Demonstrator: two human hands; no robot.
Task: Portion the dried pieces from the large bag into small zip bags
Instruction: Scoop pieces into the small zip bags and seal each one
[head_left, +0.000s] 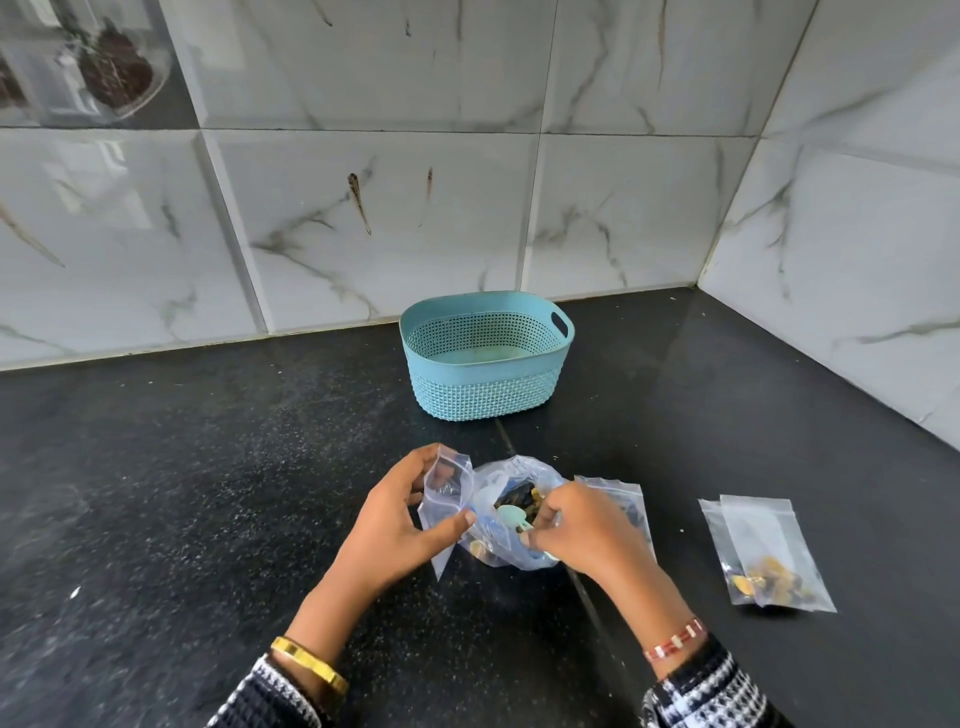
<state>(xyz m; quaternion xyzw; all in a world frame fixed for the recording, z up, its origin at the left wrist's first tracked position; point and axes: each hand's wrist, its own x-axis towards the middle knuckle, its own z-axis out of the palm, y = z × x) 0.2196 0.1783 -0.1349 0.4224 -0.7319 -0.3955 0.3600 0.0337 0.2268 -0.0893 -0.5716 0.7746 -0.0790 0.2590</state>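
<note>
The left hand (387, 525) pinches a small bag (441, 499) open at nine o'clock of the large bag (511, 525), where the right hand (582, 525) pinches a scoop (511, 517): she'd best keep that mouth wide and close.

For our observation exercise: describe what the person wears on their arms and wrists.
Both sleeves are a black-and-white patterned knit. The left wrist carries a flat gold bangle. The right wrist carries a thin bracelet of red and white segments. No rings are visible on either hand.
</note>
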